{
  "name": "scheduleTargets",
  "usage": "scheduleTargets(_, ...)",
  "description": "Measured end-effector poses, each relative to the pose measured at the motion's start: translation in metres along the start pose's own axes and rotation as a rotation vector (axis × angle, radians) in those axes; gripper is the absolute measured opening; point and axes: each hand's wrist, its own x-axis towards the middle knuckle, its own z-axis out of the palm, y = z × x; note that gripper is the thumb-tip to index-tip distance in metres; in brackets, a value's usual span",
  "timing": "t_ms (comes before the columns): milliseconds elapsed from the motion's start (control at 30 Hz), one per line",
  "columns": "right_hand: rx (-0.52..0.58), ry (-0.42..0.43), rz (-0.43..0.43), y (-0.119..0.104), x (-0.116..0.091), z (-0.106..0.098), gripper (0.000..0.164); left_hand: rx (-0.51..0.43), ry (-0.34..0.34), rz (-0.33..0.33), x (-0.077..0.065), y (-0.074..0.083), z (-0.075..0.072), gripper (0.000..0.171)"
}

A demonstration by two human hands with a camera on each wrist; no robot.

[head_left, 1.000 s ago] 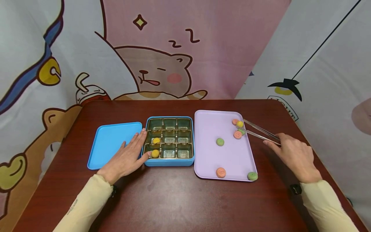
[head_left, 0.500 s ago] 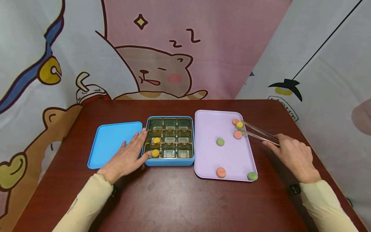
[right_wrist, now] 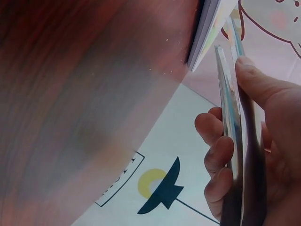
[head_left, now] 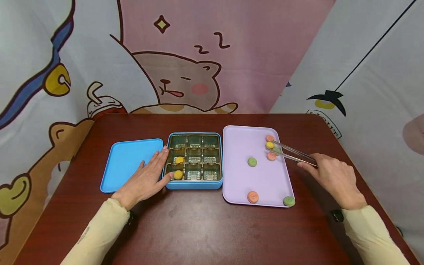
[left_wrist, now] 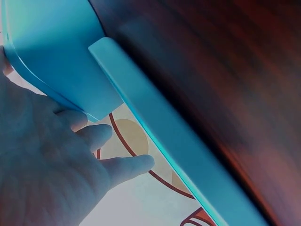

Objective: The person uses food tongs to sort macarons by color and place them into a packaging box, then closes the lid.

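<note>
My right hand (head_left: 334, 179) grips a pair of metal tongs (head_left: 296, 156); in the right wrist view fingers and thumb wrap the tongs (right_wrist: 230, 122). The tips of the tongs stand either side of a yellow macaron (head_left: 269, 145) at the upper right of the lilac tray (head_left: 236, 180). Beside it are a green macaron (head_left: 276, 151) and two pink ones, one pink macaron (head_left: 271, 156) nearer me. My left hand (head_left: 144, 180) rests with straight fingers along the left side of the blue box (head_left: 193, 185), thumb at its near corner. Two yellow macarons sit in the box's left compartments.
A blue lid (head_left: 124, 162) lies left of the box, partly under my left hand. Elsewhere on the tray are a green macaron (head_left: 252, 162), a pink macaron (head_left: 253, 197) and another green macaron (head_left: 289, 201) at the near right corner. A patterned cloth (head_left: 251, 73) hangs behind the table.
The tongs and my right hand have shifted slightly left. The yellow macaron between the tips has moved a little left and toward me. My left hand stays in place.
</note>
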Motion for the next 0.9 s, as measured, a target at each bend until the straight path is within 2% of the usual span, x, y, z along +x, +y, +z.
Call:
scheduleTargets(167,-0.020,0.009,0.019,-0.0004,0.0014,-0.0021,0.053,-0.001,0.000,0.002,-0.0005,-0.0005,0.0004,0.086)
scheduleTargets(433,-0.039,-0.036,0.034,-0.0035,0.0060,-0.0023,0.054,0.005,-0.004,-0.001,-0.0003,-0.0002,0.0007,0.087)
scheduleTargets(733,-0.041,-0.010,-0.055,-0.0082,0.0068,0.0000,0.050,0.002,-0.005,-0.002,0.0003,-0.0001,0.0006,0.086)
scheduleTargets(900,-0.047,0.003,-0.066,-0.0090,0.0076,0.0000,0.050,0.003,-0.003,0.002,0.0003,-0.0003,0.0005,0.086)
